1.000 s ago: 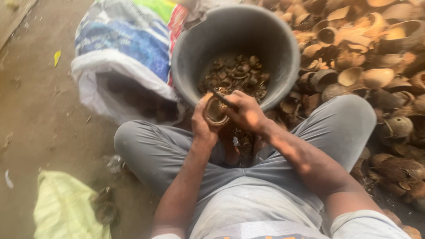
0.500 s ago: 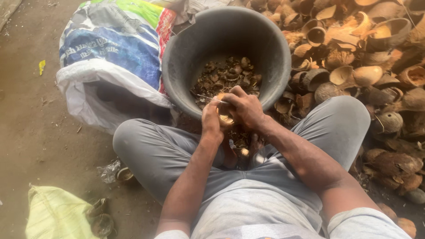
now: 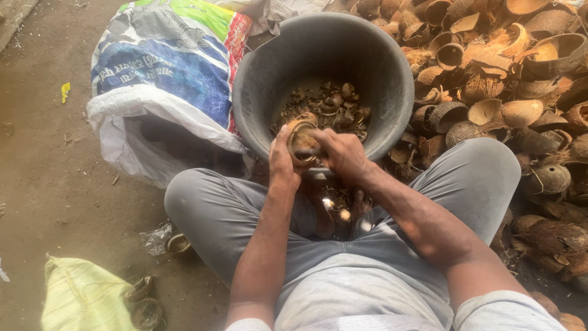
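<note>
Since half a second ago your hands barely shift; the shell stays at the bucket's near rim, view slightly lower.

Head view: your left hand cups a coconut shell half, fingers curled closed around its back. Open side of the shell faces up and toward you; can't call a long axis on a round piece. Your right hand is closed on a thin tool whose tip goes into the shell; tool is mostly hidden by your fingers.

Dark bucket holds a shallow layer of brown shell scraps. White printed sack sits left of it, mouth open, contents in shadow. Pile of empty coconut shells on the right, cut off by the frame. Bits between your knees are too dark to identify.
</note>
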